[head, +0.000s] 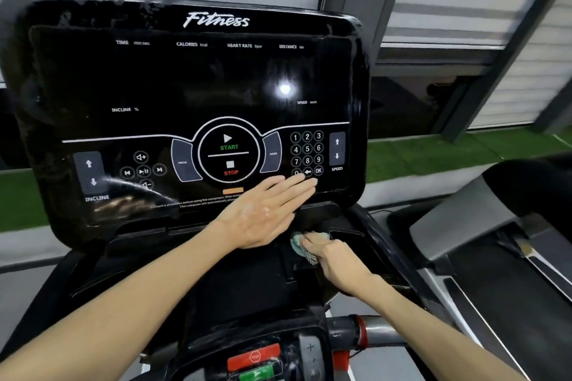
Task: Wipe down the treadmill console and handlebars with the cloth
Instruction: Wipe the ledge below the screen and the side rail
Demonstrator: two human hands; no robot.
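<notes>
The black glossy treadmill console (198,80) fills the view, with START and STOP buttons, a number pad and arrow keys along its lower part. My left hand (266,210) lies flat with straight fingers against the console's lower edge, just below the number pad. My right hand (332,257) grips a small pale green cloth (298,244), bunched under its fingers, and presses it into the black tray (349,238) beneath the console. A grey handlebar (376,332) with a red ring crosses the bottom right.
A red stop button and a green button (255,362) sit on the centre bar at the bottom. A second treadmill (495,244) stands close on the right. Window blinds and green turf lie behind the console.
</notes>
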